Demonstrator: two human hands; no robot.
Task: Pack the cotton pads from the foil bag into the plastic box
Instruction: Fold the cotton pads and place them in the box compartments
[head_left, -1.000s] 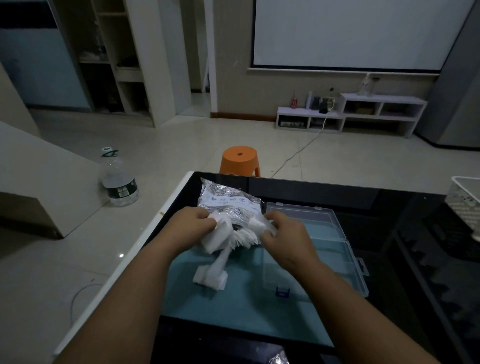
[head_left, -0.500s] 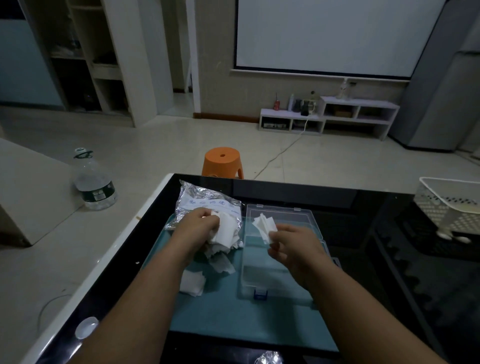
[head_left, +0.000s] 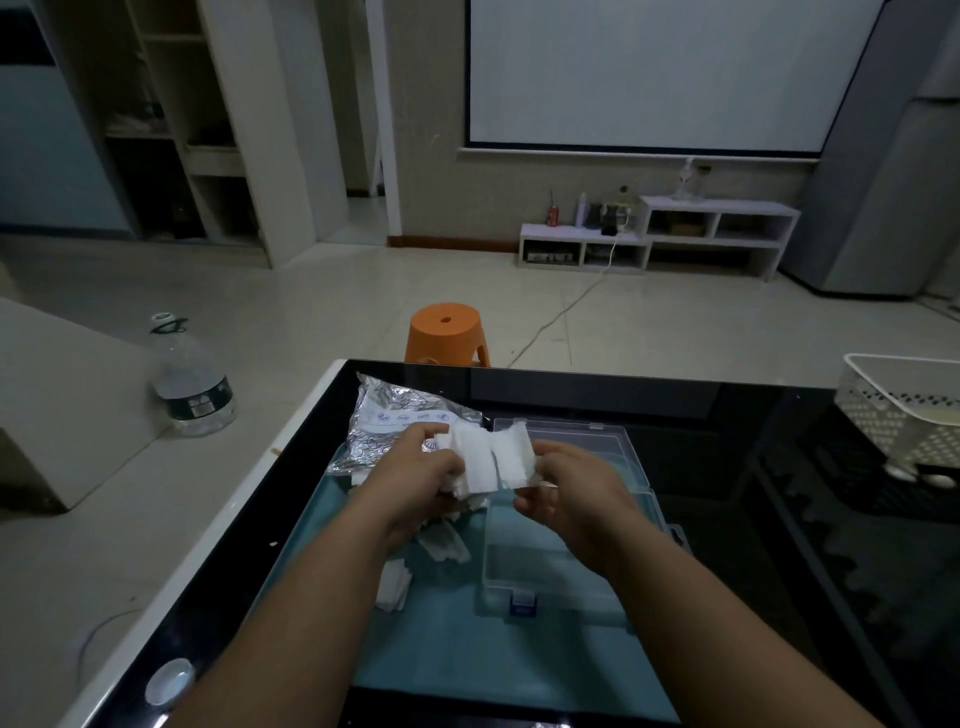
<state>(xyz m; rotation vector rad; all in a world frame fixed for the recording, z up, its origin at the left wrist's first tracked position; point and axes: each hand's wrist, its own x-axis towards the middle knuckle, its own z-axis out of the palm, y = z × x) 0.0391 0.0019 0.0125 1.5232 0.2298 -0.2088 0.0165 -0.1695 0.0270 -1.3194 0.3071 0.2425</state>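
Note:
A crumpled silver foil bag (head_left: 400, 421) lies at the table's far left corner. My left hand (head_left: 415, 473) grips a bunch of white cotton pads (head_left: 475, 460) just in front of the bag. My right hand (head_left: 576, 488) pinches another few cotton pads (head_left: 514, 460) right beside them, above the left edge of the clear plastic box (head_left: 561, 561). The box lies open on a teal mat (head_left: 467, 654), its lid (head_left: 597, 441) folded back. Loose pads (head_left: 395, 584) lie on the mat under my left wrist.
The black glass table (head_left: 779, 519) has a white edge on the left. A white perforated basket (head_left: 904, 405) stands at the far right. An orange stool (head_left: 447, 332) and a large water bottle (head_left: 189, 384) stand on the floor beyond.
My right hand, which held pads apart over the box lid, has come back left to meet the left hand's bunch. The camera has shifted slightly.

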